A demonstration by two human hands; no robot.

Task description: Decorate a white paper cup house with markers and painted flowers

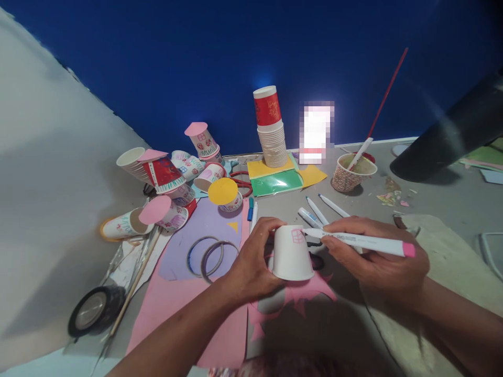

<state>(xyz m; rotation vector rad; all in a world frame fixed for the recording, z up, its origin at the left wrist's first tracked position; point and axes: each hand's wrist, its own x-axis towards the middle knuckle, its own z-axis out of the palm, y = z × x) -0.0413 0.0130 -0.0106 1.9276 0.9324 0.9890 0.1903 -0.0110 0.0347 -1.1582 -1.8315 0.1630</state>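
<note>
- The left hand (251,262) grips an upturned white paper cup (291,254), fingers curled round its left side and thumb across the top edge, so the cup is clamped between them, base up and tilted a little toward the person.
- The cup sits over a sheet of pink paper (220,319) near the front edge of the table (440,201), roughly midway along it.
- A small pink window (297,235) with crossed bars is drawn on the cup's wall, near its upper rim.
- The right hand (373,259) holds a pink-capped marker (361,242), fingers closed tightly on its barrel; the marker lies nearly level, its tip touching the cup just right of the window.
- The right fingers lie just beside the cup's right wall; whether they touch it cannot be told.
- Several loose markers (322,207) lie just behind both hands.
- Toward the back edge stands a stack of cups (271,128), with decorated cups (168,180) heaped toward the back left.
- A patterned cup (348,175) stands back right.
- A tape roll (92,310) lies near the front left corner.
</note>
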